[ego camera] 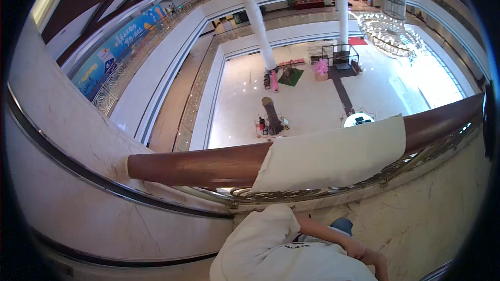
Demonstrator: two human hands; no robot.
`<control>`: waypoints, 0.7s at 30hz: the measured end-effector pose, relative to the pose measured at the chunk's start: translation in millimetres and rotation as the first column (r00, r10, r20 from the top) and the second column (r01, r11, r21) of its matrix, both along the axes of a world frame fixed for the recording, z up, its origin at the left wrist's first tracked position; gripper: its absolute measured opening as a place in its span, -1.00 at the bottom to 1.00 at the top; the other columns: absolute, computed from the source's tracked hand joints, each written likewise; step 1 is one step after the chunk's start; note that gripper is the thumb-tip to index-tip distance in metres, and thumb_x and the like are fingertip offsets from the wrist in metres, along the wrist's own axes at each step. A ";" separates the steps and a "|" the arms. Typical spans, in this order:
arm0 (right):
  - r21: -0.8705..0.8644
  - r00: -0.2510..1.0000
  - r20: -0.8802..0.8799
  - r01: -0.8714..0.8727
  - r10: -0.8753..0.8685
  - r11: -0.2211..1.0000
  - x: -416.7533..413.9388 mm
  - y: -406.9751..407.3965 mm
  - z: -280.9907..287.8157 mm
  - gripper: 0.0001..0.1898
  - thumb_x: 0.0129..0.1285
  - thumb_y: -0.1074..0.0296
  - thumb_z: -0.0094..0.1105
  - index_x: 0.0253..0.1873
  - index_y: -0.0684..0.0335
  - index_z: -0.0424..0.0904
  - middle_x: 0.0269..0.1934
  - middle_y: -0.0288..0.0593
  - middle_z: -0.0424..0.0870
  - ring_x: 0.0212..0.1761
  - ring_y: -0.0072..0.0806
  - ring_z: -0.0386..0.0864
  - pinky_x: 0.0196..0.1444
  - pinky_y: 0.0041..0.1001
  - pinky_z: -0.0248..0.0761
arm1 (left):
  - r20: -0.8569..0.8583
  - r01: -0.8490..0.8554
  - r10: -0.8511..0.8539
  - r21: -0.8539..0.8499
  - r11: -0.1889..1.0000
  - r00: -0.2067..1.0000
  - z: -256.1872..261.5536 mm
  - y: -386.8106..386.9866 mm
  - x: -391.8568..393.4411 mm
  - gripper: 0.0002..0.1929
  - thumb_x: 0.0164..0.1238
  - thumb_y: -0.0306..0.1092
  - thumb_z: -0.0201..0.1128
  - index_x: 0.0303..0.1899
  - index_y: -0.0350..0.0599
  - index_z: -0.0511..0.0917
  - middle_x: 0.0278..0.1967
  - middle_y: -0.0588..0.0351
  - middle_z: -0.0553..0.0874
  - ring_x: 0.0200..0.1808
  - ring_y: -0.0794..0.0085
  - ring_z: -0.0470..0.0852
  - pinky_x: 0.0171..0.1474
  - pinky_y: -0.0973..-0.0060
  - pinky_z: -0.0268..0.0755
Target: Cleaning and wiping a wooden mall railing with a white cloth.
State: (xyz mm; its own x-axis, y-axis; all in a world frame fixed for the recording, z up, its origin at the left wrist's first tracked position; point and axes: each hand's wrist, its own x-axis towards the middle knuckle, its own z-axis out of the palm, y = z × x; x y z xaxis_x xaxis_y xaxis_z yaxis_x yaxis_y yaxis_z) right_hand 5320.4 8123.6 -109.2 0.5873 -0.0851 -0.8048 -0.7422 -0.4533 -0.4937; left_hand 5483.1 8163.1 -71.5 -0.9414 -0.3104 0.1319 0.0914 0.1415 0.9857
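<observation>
My left forearm crosses in front of my white shirt (269, 238) toward the lower right. There my left hand (354, 249) meets my right hand (373, 258), low beside my body. They overlap and are small in view, so their fingers and anything between them cannot be made out. Before me runs a thick reddish-brown wooden handrail (199, 168). A cream cloth (332, 154) lies draped over its middle, apart from both hands. Ornate metal balustrade work (281, 195) shows under the rail.
A marble wall (90, 144) with dark trim meets the rail's left end. Past the rail the space drops to a pale atrium floor (238, 93) with displays, white columns (256, 19) and a lit chandelier (392, 37). Marble flooring (422, 218) lies on my side.
</observation>
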 end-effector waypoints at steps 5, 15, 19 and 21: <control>-0.088 0.973 -0.173 -0.172 0.155 0.981 7.7 11.1 3.7 -0.59 0.11 0.06 0.29 -0.14 0.34 0.68 -0.26 0.10 0.71 -0.27 -0.14 0.69 -0.17 -0.24 0.51 | -0.034 -0.049 0.047 -0.066 0.997 0.998 -14.2 10.6 10.0 -0.48 0.22 -0.01 0.30 0.02 -0.31 0.56 -0.01 -0.07 0.68 -0.04 0.28 0.61 -0.03 0.31 0.39; -0.271 0.330 0.932 0.357 0.151 0.894 173.3 -45.4 236.4 -0.82 0.19 0.53 0.17 -0.11 0.27 0.65 -0.23 -0.09 0.70 -0.19 -0.19 0.63 -0.10 -0.35 0.47 | 0.295 -0.690 0.654 0.025 0.723 0.696 -13.5 57.0 85.5 -0.60 0.11 -0.09 0.35 -0.43 -0.37 0.62 -0.52 -0.04 0.68 -0.47 0.40 0.59 -0.38 0.35 0.41; -0.416 0.099 0.905 0.424 0.415 0.805 238.5 -88.3 258.3 -0.76 0.18 0.43 0.24 -0.04 0.28 0.59 -0.10 -0.05 0.62 -0.01 -0.11 0.54 0.10 -0.22 0.35 | 0.328 -0.567 0.507 0.118 0.815 0.797 17.2 22.2 68.5 -0.72 0.01 -0.23 0.39 -0.45 -0.34 0.66 -0.52 -0.03 0.71 -0.44 0.42 0.63 -0.38 0.37 0.43; -0.448 0.108 0.887 0.431 0.449 0.783 266.2 -107.0 239.7 -0.72 0.22 0.34 0.22 0.01 0.28 0.57 -0.02 -0.01 0.60 0.08 -0.08 0.50 0.19 -0.17 0.31 | 0.325 -0.496 0.435 0.132 0.858 0.840 8.5 8.5 60.7 -0.74 0.01 -0.26 0.39 -0.44 -0.34 0.68 -0.51 -0.02 0.72 -0.44 0.41 0.63 -0.38 0.36 0.43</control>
